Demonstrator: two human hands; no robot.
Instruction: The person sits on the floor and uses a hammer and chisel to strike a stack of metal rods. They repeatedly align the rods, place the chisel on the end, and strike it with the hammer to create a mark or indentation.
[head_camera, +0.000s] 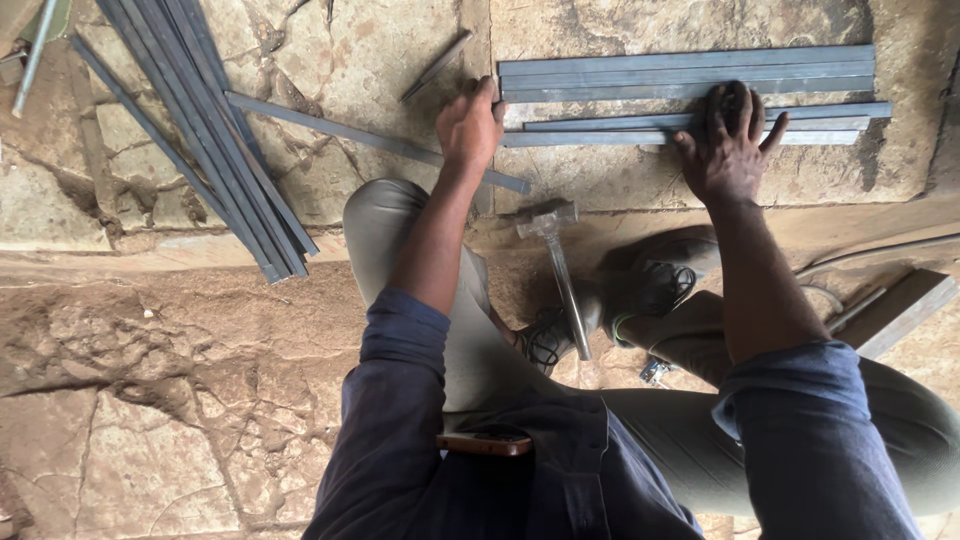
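No packages, labels or signs show anywhere on the stone ground or among the metal. The one thing that may count as a screen is a slim flat device, probably a phone, lying at the person's waist against the dark blue shirt. It is a thin rounded slab seen almost edge-on, with an orange-brown rim and a dark face. At this angle the face is too narrow to tell whether it is lit or what side is up.
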